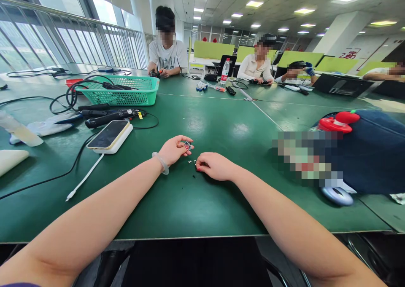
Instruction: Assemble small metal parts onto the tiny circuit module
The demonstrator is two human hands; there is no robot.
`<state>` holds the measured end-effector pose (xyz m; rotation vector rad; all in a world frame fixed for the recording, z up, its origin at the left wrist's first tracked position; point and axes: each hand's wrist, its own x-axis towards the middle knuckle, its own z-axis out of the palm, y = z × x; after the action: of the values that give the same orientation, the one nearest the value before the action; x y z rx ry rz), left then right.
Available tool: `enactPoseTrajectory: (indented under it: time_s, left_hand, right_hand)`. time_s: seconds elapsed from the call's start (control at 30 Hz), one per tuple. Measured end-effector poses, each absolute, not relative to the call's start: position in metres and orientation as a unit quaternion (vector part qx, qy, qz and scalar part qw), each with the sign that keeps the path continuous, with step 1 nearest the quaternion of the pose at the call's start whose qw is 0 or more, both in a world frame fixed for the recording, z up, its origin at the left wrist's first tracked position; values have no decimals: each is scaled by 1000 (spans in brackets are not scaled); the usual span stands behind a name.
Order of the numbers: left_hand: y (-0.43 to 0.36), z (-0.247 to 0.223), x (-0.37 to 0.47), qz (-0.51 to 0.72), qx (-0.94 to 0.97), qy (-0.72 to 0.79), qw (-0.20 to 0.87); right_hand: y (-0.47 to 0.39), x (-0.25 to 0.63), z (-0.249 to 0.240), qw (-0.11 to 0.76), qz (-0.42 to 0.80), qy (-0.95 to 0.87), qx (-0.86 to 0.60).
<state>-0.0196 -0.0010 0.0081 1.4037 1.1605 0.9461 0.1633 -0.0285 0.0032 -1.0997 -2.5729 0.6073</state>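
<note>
My left hand (175, 150), with a pale bangle at its wrist, is closed on a cluster of small shiny metal pieces (188, 145) just above the green table (164, 202). What kind of pieces they are is too small to tell. To the right, my right hand (217, 166) rests at the table top with its fingers pinched together. At its fingertips a tiny white-edged piece (195, 162) shows; whether it is gripped or only touched is hidden. Between the hands lies a tiny whitish piece (190, 162), and nearer me a small black piece (194, 176).
A phone (109, 134) lies on a white block with a cable at left. Behind it are black handheld tools (109, 117) and a green basket (126, 94). A dark blue bag (376, 152) stands at right. Several people sit across the table; a water bottle (225, 72) stands there.
</note>
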Motion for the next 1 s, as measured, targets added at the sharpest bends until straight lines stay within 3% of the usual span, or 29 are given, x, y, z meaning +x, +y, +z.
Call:
enactPoseTrajectory:
  time_s: [0.17, 0.3, 0.87, 1.0]
  left_hand:
    - [-2, 6, -19, 379, 591, 466, 538]
    - [-4, 5, -20, 337, 660, 459, 490]
    - [-8, 9, -18, 313, 723, 405, 465]
    - [-8, 9, -19, 322, 736, 436, 405]
  right_hand:
    - [-25, 166, 3, 261, 184, -848, -423]
    - [-26, 166, 5, 335, 147, -813, -454]
    - [-32, 161, 2, 322, 61, -839, -435]
    - [-31, 162, 2, 330, 61, -834, -437]
